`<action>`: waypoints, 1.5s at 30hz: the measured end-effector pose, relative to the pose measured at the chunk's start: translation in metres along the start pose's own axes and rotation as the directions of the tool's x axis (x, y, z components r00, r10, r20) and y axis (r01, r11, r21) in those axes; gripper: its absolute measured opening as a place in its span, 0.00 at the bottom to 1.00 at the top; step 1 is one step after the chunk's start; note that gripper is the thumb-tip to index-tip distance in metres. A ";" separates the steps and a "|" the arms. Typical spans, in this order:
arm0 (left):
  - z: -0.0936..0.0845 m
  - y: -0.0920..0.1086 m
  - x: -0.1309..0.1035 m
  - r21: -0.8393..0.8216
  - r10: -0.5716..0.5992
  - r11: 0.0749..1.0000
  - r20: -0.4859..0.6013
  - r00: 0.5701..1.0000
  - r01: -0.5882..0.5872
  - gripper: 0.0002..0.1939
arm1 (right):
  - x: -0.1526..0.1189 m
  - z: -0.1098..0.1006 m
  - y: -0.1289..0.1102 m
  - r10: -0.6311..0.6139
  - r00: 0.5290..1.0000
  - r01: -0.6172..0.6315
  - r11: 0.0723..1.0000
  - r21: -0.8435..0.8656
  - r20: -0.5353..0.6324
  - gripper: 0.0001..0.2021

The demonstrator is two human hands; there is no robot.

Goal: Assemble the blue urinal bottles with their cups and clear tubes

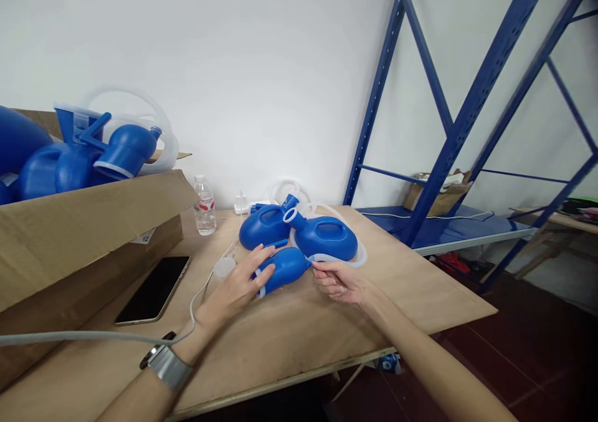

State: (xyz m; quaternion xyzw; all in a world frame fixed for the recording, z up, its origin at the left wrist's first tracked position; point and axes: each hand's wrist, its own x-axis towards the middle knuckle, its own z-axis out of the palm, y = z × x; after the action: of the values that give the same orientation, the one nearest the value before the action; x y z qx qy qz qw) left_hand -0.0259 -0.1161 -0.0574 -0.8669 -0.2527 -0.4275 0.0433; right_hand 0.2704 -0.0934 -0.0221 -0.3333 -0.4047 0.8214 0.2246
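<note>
Plainly roomiest toward four and six o'clock of the blue plastic cup (pixel 288 266), with bare tabletop (pixel 289 331) out to the front edge at six and to the right-hand corner at four. Tighter toward twelve: just beyond the cup, two blue handled bottles, one at eleven (pixel 255 232) and one at two (pixel 327 247), with the white wall (pixel 280 79) behind. Hemmed in on the other side as well, by a dark-screened phone (pixel 153 289) near nine, an open cardboard box (pixel 98 207) heaped with more blue plastic pieces between nine and ten, and a water bottle (pixel 205 209) at ten. Lying just beside the left hand (pixel 240 280), toward nine, a small translucent cap (pixel 225 267); across that wrist, a pale cable (pixel 192 313).

Lying on its side under the left hand, with white rim toward eight and narrow spout toward two. Held there by left fingers moderately spread, thumb on the near side. Pinched narrowly at the spout, right hand (pixel 340 282) fingers on the translucent hose (pixel 362 257); impossible to tell whether fully joined to the spout.
</note>
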 end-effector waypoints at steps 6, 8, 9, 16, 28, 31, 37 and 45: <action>-0.002 0.005 0.004 -0.021 -0.075 0.997 0.058 0.995 0.077 0.14 | -0.012 0.009 -0.005 -0.079 0.990 0.034 0.941 -0.337 -0.121 0.23; -0.001 0.006 0.005 0.002 -0.049 0.999 0.048 0.998 0.049 0.15 | -0.019 0.010 -0.006 -0.161 0.973 0.051 0.850 -0.524 -0.166 0.26; 0.000 0.005 0.005 0.014 -0.025 1.000 0.037 0.999 0.024 0.15 | -0.022 0.011 -0.007 -0.232 0.956 0.074 0.780 -0.622 -0.178 0.28; 0.007 -0.001 -0.002 0.158 0.099 0.984 -0.104 0.990 -0.082 0.26 | -0.036 -0.002 -0.026 -0.771 0.633 0.236 0.099 -0.967 0.075 0.16; 0.003 -0.001 -0.002 0.158 0.178 0.975 -0.123 0.976 -0.158 0.31 | -0.003 -0.009 -0.052 -0.297 0.927 0.364 0.552 -0.750 0.231 0.21; 0.001 -0.001 -0.006 0.103 0.135 0.987 -0.079 0.988 -0.126 0.28 | -0.004 -0.011 -0.053 -0.295 0.916 0.398 0.573 -0.716 0.273 0.18; 0.002 0.003 -0.007 0.021 -0.103 0.994 -0.006 0.995 0.103 0.24 | -0.002 -0.016 -0.050 -0.267 0.932 0.361 0.611 -0.705 0.246 0.19; 0.002 0.009 0.004 0.078 0.077 0.994 -0.026 0.997 -0.075 0.16 | -0.002 -0.010 -0.041 -0.253 0.941 0.331 0.531 -0.780 0.226 0.23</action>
State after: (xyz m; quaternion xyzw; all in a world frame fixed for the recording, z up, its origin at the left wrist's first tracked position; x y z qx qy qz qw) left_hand -0.0183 -0.1213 -0.0545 -0.8672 -0.2349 -0.4282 0.0965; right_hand 0.2831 -0.0660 0.0076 -0.2907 -0.7924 0.5104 0.1646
